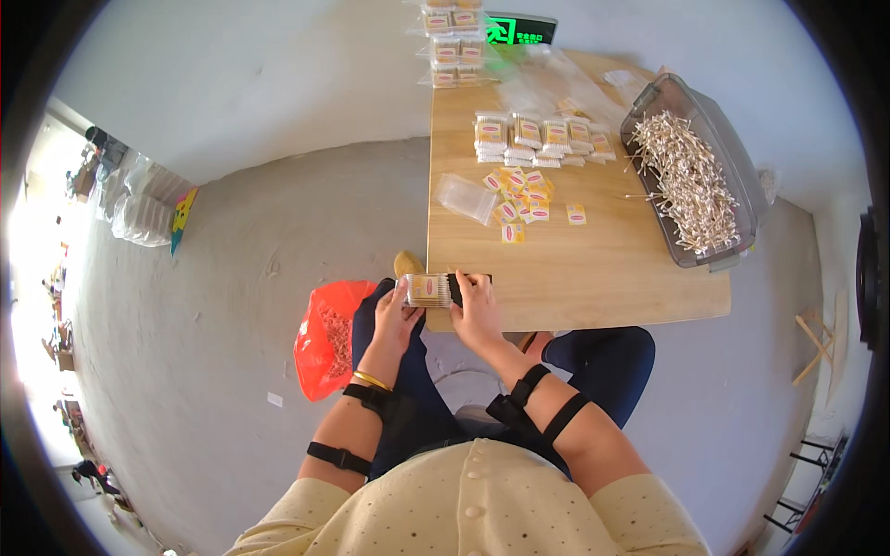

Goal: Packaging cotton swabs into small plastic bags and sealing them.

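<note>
Over the table's front left corner, my left hand is closed round the left end of a clear pack of cotton swabs with a yellow and white label card. My right hand grips a dark, flat-edged object against the pack's right end; the fingers hide most of it, so its kind is unclear. Beyond the hands, loose label cards are heaped on the wooden table. A stack of clear plastic bags lies left of the cards.
Filled swab packs are piled at the back, with bagged packs stacked at the far left corner. A grey bin of loose cotton swabs stands at the right. On the floor by my left leg sits a red bag.
</note>
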The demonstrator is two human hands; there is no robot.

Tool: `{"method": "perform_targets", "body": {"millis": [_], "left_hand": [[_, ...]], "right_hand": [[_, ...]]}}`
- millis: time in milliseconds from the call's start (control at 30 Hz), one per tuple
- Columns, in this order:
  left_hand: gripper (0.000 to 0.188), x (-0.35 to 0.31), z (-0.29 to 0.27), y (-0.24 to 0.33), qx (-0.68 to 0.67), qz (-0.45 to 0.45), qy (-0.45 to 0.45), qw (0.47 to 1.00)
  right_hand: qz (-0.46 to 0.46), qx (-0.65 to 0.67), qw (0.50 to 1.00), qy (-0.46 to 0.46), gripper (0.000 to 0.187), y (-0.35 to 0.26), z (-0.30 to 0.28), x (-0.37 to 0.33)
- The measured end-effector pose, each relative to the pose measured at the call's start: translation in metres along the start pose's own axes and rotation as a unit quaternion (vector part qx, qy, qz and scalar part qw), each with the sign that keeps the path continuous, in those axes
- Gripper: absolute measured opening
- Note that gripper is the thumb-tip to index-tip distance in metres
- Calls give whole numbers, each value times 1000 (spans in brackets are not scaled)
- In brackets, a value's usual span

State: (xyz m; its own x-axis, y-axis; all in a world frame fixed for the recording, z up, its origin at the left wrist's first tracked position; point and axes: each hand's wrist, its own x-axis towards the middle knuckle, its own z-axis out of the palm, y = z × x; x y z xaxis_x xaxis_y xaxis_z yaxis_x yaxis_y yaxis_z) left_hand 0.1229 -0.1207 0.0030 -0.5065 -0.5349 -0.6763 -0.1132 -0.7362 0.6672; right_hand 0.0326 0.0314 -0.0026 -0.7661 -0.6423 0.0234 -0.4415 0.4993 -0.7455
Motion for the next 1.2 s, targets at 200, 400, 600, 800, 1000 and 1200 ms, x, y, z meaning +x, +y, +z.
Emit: {"method": "perform_targets", "body": {"millis": [200, 400, 600, 800, 1000, 1200], "left_hand": [[25, 22, -6, -33, -85, 45, -4, 995], [29, 23, 6, -41, -113, 59, 21, 992], [34, 19, 2, -34, -117, 43, 10, 992], [32, 18, 0, -35, -125, 46, -3, 991], [30, 21, -9, -27, -85, 25, -12, 996], [35, 8, -21, 8, -88, 67, 6, 994]], "right_hand": [[48, 64, 997, -4, 64, -7, 39, 6], [88, 108, 990, 13, 65, -14, 62, 10], [120, 303, 944, -52, 54, -10, 51, 10], [178, 294, 918, -199, 44, -22, 29, 15], [246, 372, 869, -213, 40, -23, 8, 26], [236, 441, 832, -240, 32, -56, 8, 35]]}}
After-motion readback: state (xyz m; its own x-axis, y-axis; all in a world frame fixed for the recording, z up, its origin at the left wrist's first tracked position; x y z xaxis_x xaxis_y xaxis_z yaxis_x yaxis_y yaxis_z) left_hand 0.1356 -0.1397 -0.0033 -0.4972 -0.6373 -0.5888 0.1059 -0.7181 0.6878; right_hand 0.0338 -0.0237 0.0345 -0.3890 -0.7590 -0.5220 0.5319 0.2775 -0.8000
